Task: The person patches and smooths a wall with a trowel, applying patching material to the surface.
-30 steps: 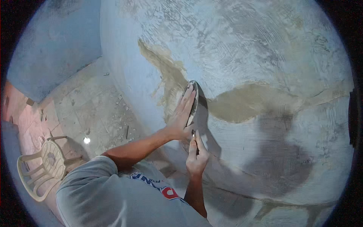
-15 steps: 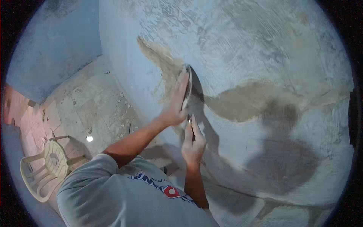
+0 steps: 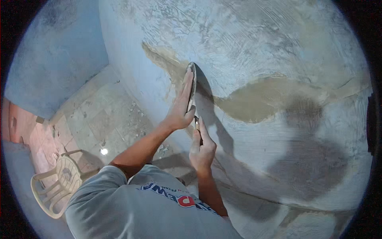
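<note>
Head view: the left hand [image 3: 178, 112] lies flat, fingers extended along the blade of a trowel [image 3: 193, 89] without curling around it, while the right hand [image 3: 203, 151] grasps the handle just below. The trowel, seen nearly edge-on, is held at a pale wall [image 3: 234, 51], by the right-hand end of a narrow tan patch [image 3: 159, 57]; exactly how the blade meets the surface cannot be told. Good handling likely rests on 3 things: even pressure from the flat fingers, a low, constant blade angle, and a right wrist that guides rather than digs. A tipped corner could score the surface; ragged borders probably call for a lighter touch. To the right spreads a larger tan patch [image 3: 252, 101], partly under a dark shadow [image 3: 308, 163]. Farther out, at left, 1 cream chair [image 3: 68, 175] stands on a debris-strewn floor [image 3: 93, 107].
</note>
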`<state>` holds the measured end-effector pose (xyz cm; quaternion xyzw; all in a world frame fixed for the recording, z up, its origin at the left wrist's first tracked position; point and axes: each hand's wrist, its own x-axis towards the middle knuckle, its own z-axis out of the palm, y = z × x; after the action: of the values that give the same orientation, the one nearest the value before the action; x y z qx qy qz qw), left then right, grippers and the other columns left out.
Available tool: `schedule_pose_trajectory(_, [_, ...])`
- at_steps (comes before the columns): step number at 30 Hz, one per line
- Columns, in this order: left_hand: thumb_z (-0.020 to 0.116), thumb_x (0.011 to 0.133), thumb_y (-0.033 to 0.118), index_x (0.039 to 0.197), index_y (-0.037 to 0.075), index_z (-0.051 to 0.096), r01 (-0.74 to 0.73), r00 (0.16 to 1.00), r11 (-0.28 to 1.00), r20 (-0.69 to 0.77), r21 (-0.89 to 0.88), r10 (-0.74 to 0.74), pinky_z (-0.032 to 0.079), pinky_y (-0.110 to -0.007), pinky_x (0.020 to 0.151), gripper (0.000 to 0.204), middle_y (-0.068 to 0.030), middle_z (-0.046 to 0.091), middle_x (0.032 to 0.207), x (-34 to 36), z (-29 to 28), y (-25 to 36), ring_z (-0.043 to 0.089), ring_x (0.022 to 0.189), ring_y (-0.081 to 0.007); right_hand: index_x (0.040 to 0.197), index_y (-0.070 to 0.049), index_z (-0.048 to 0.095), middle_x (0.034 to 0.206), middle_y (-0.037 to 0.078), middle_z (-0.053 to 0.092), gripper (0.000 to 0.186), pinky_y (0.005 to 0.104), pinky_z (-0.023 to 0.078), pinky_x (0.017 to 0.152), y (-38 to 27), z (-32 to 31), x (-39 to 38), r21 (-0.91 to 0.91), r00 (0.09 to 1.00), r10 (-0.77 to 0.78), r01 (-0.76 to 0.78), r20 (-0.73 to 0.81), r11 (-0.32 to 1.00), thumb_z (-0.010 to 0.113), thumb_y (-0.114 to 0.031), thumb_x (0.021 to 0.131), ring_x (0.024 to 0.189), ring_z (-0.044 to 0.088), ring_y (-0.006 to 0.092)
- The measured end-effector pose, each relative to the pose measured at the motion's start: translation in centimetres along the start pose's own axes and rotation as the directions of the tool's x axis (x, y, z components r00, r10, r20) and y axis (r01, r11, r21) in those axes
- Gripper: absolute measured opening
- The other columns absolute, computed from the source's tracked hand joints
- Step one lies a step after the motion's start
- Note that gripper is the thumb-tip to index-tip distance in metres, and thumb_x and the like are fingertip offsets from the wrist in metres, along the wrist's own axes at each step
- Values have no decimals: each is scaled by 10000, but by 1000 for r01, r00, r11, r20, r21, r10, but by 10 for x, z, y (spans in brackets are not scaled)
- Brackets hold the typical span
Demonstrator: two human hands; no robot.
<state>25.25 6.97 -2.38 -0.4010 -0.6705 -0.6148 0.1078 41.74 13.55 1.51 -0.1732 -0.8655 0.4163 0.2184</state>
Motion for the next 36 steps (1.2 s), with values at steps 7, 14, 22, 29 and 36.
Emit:
schedule_pose_trajectory(7, [528, 745, -4, 1712, -40, 95, -25, 999, 995, 24, -91, 28, 75, -498, 1342, 1060, -302, 100, 1777, -18, 24, 18, 85, 1656, -460, 1439, 91, 620, 1264, 301, 742, 410, 358, 569, 957, 19, -24, -32, 22, 989, -121, 123, -85, 992, 605, -16, 1044, 1149, 750, 248])
schedule_pose_trajectory(14, [574, 766, 52, 1708, -49, 88, 17, 999, 997, 37, -69, -14, 70, -507, 1341, 1065, -305, 101, 1775, -5, 6, 0, 74, 1657, -464, 1474, 35, 616, 1246, 291, 749, 424, 364, 567, 944, 11, -7, -14, 21, 997, -72, 73, -35, 997, 598, -56, 1061, 1105, 772, 295])
schedule_pose_trajectory(22, [658, 847, 193, 1700, -54, 127, -39, 999, 999, -25, -28, 38, 118, -545, 1327, 1035, -330, 113, 1762, -6, 15, 7, 130, 1635, -506, 1341, 63, 634, 1043, 178, 731, 303, 311, 543, 821, 35, 1, -17, 59, 998, -60, 61, -26, 996, 585, -68, 1072, 880, 688, 186])
schedule_pose_trajectory(29, [612, 841, 164, 1687, -56, 196, 6, 999, 1000, -38, 5, -6, 129, -555, 1328, 968, -340, 170, 1744, -29, 44, 38, 147, 1628, -517, 1470, 53, 560, 991, 46, 687, 416, 273, 508, 689, 55, -63, -33, 490, 945, 128, -269, 302, 829, 559, -154, 1110, 797, 636, 120])
schedule_pose_trajectory(36, [522, 757, 101, 1683, -55, 229, 36, 997, 995, -68, -97, -42, 110, -545, 1334, 983, -325, 186, 1747, -18, 26, 25, 158, 1629, -507, 1520, 34, 581, 933, 4, 640, 469, 248, 467, 631, 24, -27, -23, 386, 962, 198, -258, 187, 886, 612, -81, 1066, 725, 537, 49])
